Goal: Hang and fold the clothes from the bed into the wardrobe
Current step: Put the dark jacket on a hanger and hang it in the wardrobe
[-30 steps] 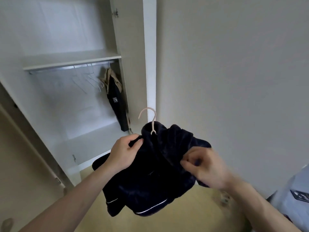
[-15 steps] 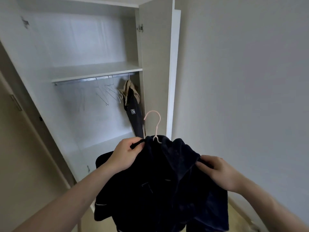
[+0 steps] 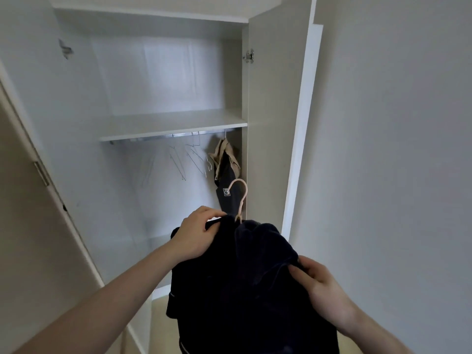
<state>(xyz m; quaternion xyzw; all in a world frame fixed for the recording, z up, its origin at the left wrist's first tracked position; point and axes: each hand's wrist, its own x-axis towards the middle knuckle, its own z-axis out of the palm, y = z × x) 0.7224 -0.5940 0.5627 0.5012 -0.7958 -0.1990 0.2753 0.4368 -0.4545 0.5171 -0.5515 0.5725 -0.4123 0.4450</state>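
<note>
1. The wardrobe (image 3: 163,123) is open in front of me; its rail (image 3: 173,136) is up and ahead of both hands.
2. The dark robe (image 3: 245,282) hangs between my hands on a pink hanger (image 3: 241,198); hook points up.
3. My left hand (image 3: 198,235) grips the robe's shoulder, nearest the hook; my right hand (image 3: 323,290) pinches its other side.

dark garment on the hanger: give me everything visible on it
The dark garment looks navy and plush, like fleece, with thin pale piping near its lower edges. It is draped over a pale pink hanger whose hook stands up above the collar. The left hand grips its left shoulder, the right hand pinches the right shoulder. It is held in the air in front of the open wardrobe, below the rail, not yet hung.
</note>
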